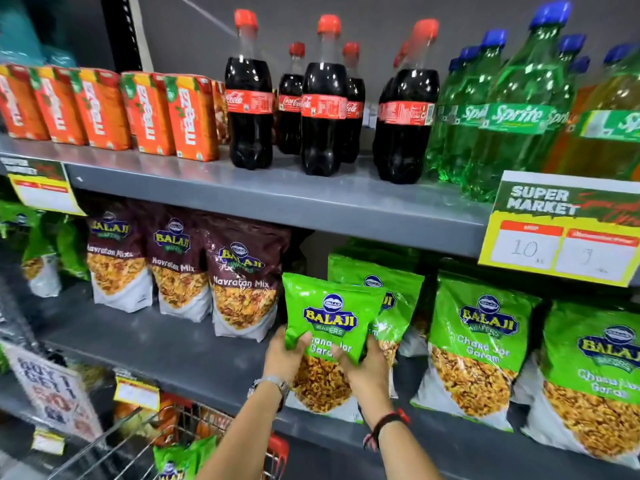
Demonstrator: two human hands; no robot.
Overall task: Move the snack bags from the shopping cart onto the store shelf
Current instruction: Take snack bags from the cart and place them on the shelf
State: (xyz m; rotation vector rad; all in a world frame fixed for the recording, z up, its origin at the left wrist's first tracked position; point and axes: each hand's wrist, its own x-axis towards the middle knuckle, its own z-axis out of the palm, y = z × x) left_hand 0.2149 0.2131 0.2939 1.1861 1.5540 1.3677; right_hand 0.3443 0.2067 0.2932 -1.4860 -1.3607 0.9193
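I hold a green Balaji Chana Jor Garam snack bag [329, 327] upright over the middle shelf [180, 355], in the gap between the maroon and green rows. My left hand [285, 355] grips its lower left side and my right hand [365, 365] grips its lower right side. The bag's bottom edge sits at the shelf's front. Another green snack bag [180, 460] lies in the wire shopping cart [131, 441] at the bottom left, below my left forearm.
Maroon Navratan Mix bags [242, 282] stand left of the held bag, green Chana Jor Garam bags [474, 344] right and behind. The upper shelf carries Maaza cartons [104, 109], cola bottles [322, 98] and Sprite bottles [512, 109]. A yellow price sign [561, 233] hangs at right.
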